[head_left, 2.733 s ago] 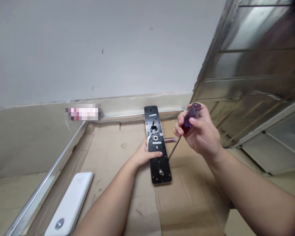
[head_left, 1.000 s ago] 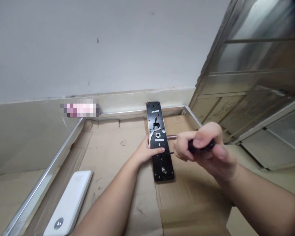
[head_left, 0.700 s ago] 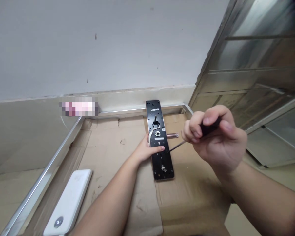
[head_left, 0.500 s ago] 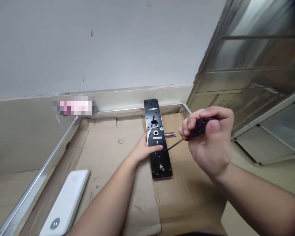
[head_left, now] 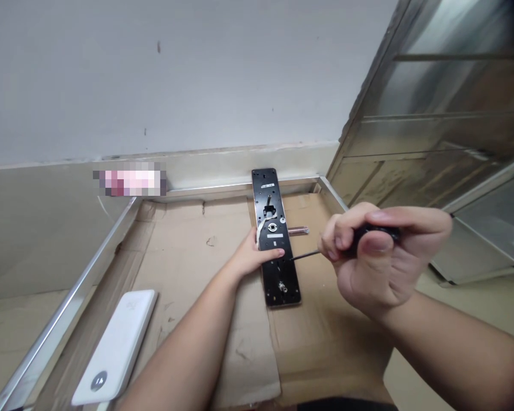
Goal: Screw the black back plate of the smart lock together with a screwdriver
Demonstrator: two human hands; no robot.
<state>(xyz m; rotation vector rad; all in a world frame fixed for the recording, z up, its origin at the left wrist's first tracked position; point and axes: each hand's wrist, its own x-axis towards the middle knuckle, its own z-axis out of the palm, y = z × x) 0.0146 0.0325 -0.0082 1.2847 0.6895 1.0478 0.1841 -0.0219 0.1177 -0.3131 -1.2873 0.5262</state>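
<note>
Cardboard [head_left: 205, 331] lies by a wall [head_left: 175, 85], with a black lock plate [head_left: 281, 277] on it. The left hand [head_left: 252, 260] presses flat on the plate. The right hand [head_left: 381, 262] curls its fingers tight round a screwdriver [head_left: 306, 255], its tip just beside the plate.

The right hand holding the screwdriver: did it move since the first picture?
Yes. The right hand is now farther right of the corner of the metal strip, and lower in the view.
</note>
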